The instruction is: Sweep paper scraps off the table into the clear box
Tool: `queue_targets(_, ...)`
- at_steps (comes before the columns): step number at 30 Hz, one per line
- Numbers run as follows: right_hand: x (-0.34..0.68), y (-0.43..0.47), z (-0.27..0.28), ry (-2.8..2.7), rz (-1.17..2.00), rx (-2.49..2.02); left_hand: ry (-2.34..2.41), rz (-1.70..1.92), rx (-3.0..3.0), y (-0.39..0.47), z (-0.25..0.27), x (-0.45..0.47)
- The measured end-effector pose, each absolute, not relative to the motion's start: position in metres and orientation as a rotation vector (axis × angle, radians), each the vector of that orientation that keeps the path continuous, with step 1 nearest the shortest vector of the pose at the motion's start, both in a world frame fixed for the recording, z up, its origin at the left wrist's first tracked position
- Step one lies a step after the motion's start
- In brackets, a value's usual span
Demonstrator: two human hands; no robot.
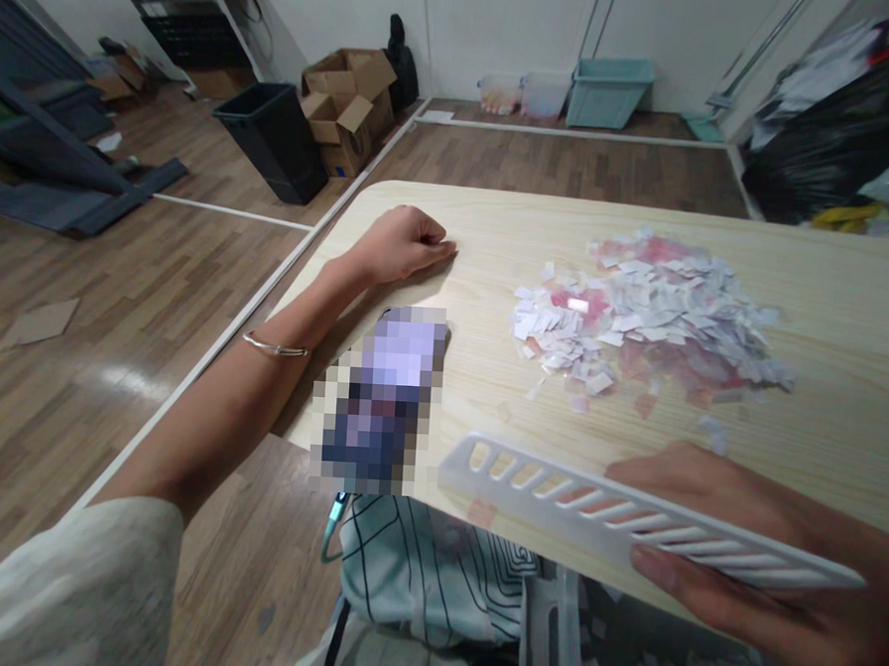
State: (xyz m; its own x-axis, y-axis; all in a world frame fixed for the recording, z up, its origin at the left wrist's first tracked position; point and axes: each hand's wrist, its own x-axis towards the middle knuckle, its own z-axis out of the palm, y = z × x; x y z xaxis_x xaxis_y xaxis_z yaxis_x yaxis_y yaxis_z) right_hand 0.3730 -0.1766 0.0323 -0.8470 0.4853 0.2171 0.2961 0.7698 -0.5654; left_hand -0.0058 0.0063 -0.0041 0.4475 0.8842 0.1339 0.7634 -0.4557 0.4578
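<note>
My left hand rests on the table's far left part, its fingers curled in a loose fist with nothing visible in them. A phone, blurred by pixel blocks, lies on the table just in front of that forearm. My right hand grips a white slotted plastic strip, thumb on the near side and fingers behind it. The strip extends leftward along the table's near edge. Beyond it lies a heap of small white and pinkish paper scraps. A lone pinkish scrap sits by the strip's left part.
The pale wooden table ends at my lap, where a patterned teal cloth lies. Below the near edge is a grey container with scraps beside it. A black bin, cardboard boxes and a teal tub stand on the floor beyond.
</note>
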Motion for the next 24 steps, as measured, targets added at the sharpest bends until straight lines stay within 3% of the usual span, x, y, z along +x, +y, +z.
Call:
queue_targets(3, 0.377, -0.172, 0.03, -2.628, 0.834, -0.364, 1.409, 0.513, 2.366, 0.006, -0.005, -0.006)
queue_targets(11, 0.381, -0.178, 0.019, -2.665, 0.879, -0.241, 1.423, 0.525, 2.374, 0.004, -0.002, -0.004)
queue_targets(24, 0.37, -0.186, 0.033, -2.693, 0.602, -0.268, 1.427, 0.517, 2.356, 0.004, -0.003, -0.005)
